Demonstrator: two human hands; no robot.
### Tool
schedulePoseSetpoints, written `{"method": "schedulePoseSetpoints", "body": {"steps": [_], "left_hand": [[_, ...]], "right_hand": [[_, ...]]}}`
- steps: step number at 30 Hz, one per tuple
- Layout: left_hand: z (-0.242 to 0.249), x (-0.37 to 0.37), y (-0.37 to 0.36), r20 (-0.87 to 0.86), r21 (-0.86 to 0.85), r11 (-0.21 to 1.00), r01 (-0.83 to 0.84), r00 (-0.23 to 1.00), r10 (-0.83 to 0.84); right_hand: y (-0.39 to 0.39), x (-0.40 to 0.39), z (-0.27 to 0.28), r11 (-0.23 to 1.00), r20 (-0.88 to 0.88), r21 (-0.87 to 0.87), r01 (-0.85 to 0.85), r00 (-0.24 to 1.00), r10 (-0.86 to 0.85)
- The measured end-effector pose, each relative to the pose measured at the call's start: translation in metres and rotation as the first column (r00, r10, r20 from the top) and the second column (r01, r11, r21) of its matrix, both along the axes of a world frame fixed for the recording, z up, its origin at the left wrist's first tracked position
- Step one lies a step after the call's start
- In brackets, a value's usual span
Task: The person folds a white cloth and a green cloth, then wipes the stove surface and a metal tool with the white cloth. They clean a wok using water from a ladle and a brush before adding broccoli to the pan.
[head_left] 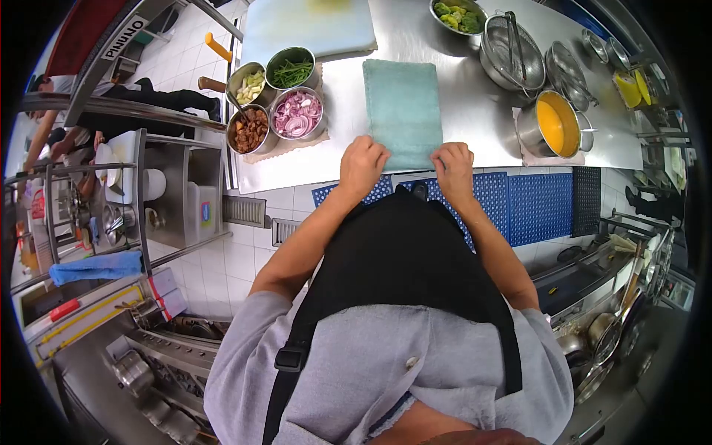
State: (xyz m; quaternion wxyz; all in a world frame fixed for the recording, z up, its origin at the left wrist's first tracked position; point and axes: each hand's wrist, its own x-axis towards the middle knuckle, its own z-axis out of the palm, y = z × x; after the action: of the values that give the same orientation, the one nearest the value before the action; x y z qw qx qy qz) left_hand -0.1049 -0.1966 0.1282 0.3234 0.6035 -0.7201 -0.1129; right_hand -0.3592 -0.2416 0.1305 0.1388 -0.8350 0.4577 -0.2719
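A green cloth (403,107) lies flat, folded into a rectangle, on the steel table in front of me. My left hand (363,165) pinches its near left corner, fingers closed on the edge. At the near right corner my right hand (453,167) grips the same cloth, its fingers curled together. Left of the cloth stand metal containers with sliced red onion (297,114), green beans (292,73), pale chopped pieces (251,87) and browned meat-like chunks (249,130). To the right is a metal pot (528,132) of orange liquid (552,124).
A white cutting board (308,26) lies at the back left. Broccoli fills a bowl (458,16) at the back, beside a steel strainer (512,55) with tongs. Several metal lids or bowls (569,73) sit farther right. Blue mats (540,204) cover the floor; another person (148,100) is at left.
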Motion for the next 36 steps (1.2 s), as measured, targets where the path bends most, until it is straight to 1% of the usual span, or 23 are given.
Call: {"method": "schedulePoseSetpoints", "body": {"steps": [1,3,6,10,12,15,18,20,21,24,25,27,28,31,33,34,35,36], "left_hand": [[-0.002,0.001,0.004,0.006,0.013,0.999,0.052,0.999,-0.052],[0.023,0.000,0.012,0.016,0.038,0.987,0.155,0.988,-0.156],[0.026,0.005,0.015,0.118,0.017,0.987,0.159,0.980,-0.160],[0.026,0.014,0.005,0.127,0.091,0.982,0.164,0.976,-0.175],[0.028,0.018,-0.001,0.108,0.122,0.980,0.160,0.979,-0.173],[0.024,0.023,-0.016,0.094,0.382,0.922,0.065,0.990,-0.109],[0.029,0.019,-0.031,0.067,0.453,0.890,-0.038,0.998,0.009],[0.029,0.013,-0.030,0.131,0.152,0.985,-0.081,0.989,0.062],[0.029,0.012,-0.030,0.156,-0.006,0.995,-0.095,0.983,0.095],[0.010,0.016,-0.027,0.227,-0.067,0.993,0.101,0.970,-0.084],[0.003,0.018,-0.023,0.221,-0.046,0.991,0.125,0.969,-0.112],[0.024,0.012,-0.018,0.204,-0.061,0.992,0.114,0.974,-0.099],[0.031,0.010,-0.015,0.195,-0.065,0.992,0.105,0.977,-0.091],[0.022,0.022,-0.028,0.217,0.065,0.990,0.126,0.966,-0.137],[0.030,0.027,-0.048,0.093,0.331,0.942,0.052,0.992,-0.087],[0.033,0.030,-0.060,0.037,0.457,0.889,0.026,0.998,-0.048],[0.032,0.033,-0.072,-0.083,0.562,0.827,0.014,0.996,0.039],[0.030,0.031,-0.077,-0.001,0.495,0.866,-0.062,0.997,0.073]], "right_hand": [[0.001,-0.004,-0.003,1.000,-0.012,-0.008,-0.021,1.000,0.021],[0.003,-0.008,0.008,0.998,-0.036,-0.024,-0.061,0.998,0.060],[0.003,-0.013,0.029,0.993,-0.053,0.065,-0.099,0.993,0.102],[-0.010,-0.022,0.022,0.982,-0.122,0.098,-0.161,0.978,0.172],[-0.016,-0.023,0.026,0.976,-0.128,0.099,-0.194,0.970,0.206],[-0.033,-0.021,0.023,0.970,-0.209,0.147,-0.191,0.953,0.220],[-0.048,-0.009,0.023,0.976,-0.251,0.211,-0.062,0.961,0.115],[-0.050,-0.002,0.030,0.990,-0.104,0.139,0.008,0.995,0.006],[-0.051,0.000,0.033,0.993,-0.027,0.109,0.047,0.999,-0.045],[-0.051,-0.008,0.016,0.984,-0.092,0.059,-0.169,0.980,0.174],[-0.049,-0.011,0.011,0.983,-0.077,0.037,-0.179,0.980,0.182],[-0.043,-0.013,0.019,0.980,-0.048,-0.011,-0.197,0.979,0.196],[-0.044,-0.013,0.020,0.978,-0.062,0.002,-0.209,0.976,0.209],[-0.054,-0.016,0.020,0.973,-0.099,0.025,-0.228,0.968,0.230],[-0.072,-0.013,0.014,0.975,-0.121,0.030,-0.222,0.967,0.224],[-0.082,-0.009,0.011,0.978,-0.144,0.104,-0.182,0.970,0.195],[-0.094,-0.004,0.010,0.975,-0.168,0.175,-0.138,0.971,0.168],[-0.102,-0.001,0.010,0.966,-0.195,0.243,-0.091,0.971,0.141]]}}
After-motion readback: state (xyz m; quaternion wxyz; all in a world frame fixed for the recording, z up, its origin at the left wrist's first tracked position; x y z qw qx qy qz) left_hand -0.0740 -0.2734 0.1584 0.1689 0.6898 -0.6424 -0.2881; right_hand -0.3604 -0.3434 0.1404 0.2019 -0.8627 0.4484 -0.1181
